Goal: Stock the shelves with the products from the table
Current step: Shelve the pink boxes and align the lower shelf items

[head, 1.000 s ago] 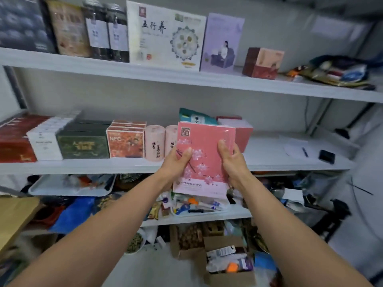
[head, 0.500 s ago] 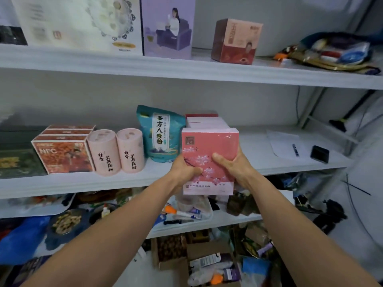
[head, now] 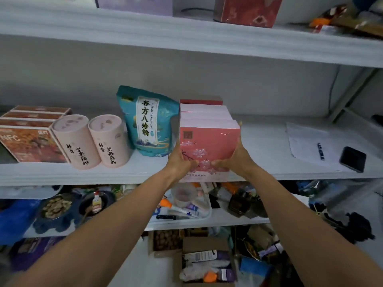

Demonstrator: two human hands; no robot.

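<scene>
Both hands clasp a glossy pink box [head: 208, 148] with blossom print at the middle shelf's [head: 269, 141] front edge: left hand [head: 179, 162] and right hand [head: 238, 160] curl thumbs across its face. A crinkly teal pouch [head: 148, 123] stands just beside it.

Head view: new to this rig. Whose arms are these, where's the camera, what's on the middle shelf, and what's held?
No machine: one camera on a person's head looks forward and down, so both bare arms are theirs. The left hand and right hand grip a pink blossom box at the front edge of the middle shelf, before matching pink boxes. Leftward stand a teal pouch, two pink canisters and orange boxes; rightward lie a paper sheet, a pen and a dark flat device.
</scene>
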